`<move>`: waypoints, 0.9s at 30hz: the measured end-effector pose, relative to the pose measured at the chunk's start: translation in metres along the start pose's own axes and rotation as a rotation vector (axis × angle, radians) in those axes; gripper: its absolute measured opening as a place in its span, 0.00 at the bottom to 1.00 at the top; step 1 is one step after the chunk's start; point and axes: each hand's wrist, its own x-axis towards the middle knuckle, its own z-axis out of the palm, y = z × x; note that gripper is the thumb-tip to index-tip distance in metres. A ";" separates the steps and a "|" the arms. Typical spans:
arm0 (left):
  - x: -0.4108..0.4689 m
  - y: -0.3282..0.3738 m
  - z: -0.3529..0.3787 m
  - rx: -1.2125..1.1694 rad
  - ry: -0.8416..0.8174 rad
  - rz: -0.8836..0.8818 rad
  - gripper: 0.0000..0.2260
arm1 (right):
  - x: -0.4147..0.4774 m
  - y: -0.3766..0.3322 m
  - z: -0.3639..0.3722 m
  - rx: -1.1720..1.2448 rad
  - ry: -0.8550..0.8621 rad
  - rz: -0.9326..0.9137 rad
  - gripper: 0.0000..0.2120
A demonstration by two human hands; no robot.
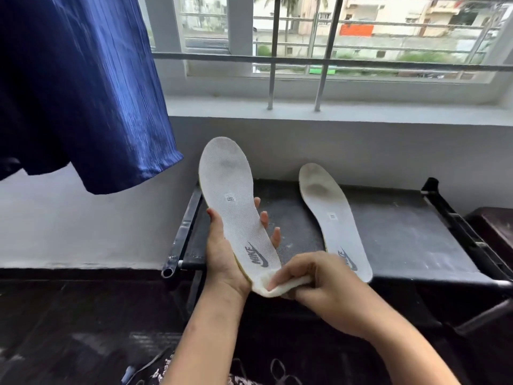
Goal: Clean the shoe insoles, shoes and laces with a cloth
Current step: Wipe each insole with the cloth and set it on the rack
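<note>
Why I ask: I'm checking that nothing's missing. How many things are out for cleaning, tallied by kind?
Insoles: 2 (held insole gripped by the left hand; second insole lying on the black rack)
Cloths: 1 (white cloth pinched by the right hand at the held insole's heel)
Total: 3

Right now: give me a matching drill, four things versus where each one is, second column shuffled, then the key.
Column one:
1. left white fabric insole
2. right white fabric insole
3. folded white cloth
4. blue pleated fabric

Column two:
A. lying on the black rack
B. hanging at upper left
C. gripped by the left hand
D. pinched by the right hand against an insole heel

Pairs: 1-C, 2-A, 3-D, 4-B
</note>
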 end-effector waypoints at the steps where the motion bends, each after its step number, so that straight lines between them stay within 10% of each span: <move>1: 0.002 0.001 -0.001 -0.004 0.002 0.010 0.33 | 0.002 0.004 -0.005 -0.172 0.039 0.021 0.17; 3: 0.006 0.000 -0.001 -0.014 -0.003 0.014 0.33 | 0.005 0.004 -0.010 -0.440 0.367 0.021 0.21; 6: 0.010 -0.002 0.000 0.013 -0.009 -0.003 0.33 | 0.012 -0.011 0.003 -0.218 0.624 -0.096 0.19; 12: 0.015 0.011 -0.011 -0.021 -0.007 0.078 0.29 | 0.014 -0.029 -0.006 -0.089 -0.214 0.142 0.12; 18: 0.009 0.017 -0.001 -0.003 -0.016 0.053 0.34 | 0.051 -0.041 -0.012 -0.041 0.496 -0.103 0.09; 23: -0.005 0.040 0.004 -0.107 0.084 -0.019 0.32 | 0.050 -0.062 -0.010 -0.245 -0.183 -0.159 0.14; 27: -0.021 0.069 0.026 -0.003 0.132 0.003 0.34 | 0.061 -0.089 -0.037 -0.199 0.119 -0.175 0.11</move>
